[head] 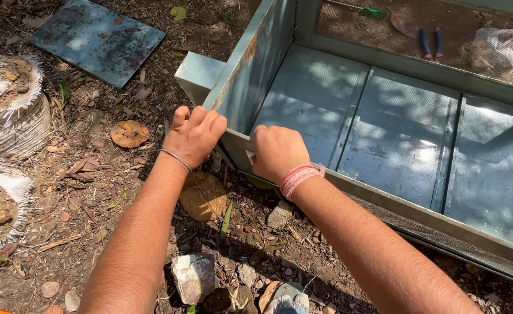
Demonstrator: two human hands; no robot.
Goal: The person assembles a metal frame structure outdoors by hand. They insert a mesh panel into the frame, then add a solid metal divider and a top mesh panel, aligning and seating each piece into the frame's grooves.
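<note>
Hands at the corner: left hand (193,135) curled over the metal frame (250,70), right hand (277,152) fisted against its rim; sharp sheet edges could cut fingers if either slips.

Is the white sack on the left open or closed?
Open. The sack's top edge is rolled down and frayed, and brown soil with small stones shows inside it.

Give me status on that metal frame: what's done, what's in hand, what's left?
Done: the metal frame stands on the dirt with its floor panels in and mesh along the near side. In hand: left hand and right hand both grip the near corner where the side wall meets the rail. Left: one loose metal sheet lies unused; pliers untouched.
</note>
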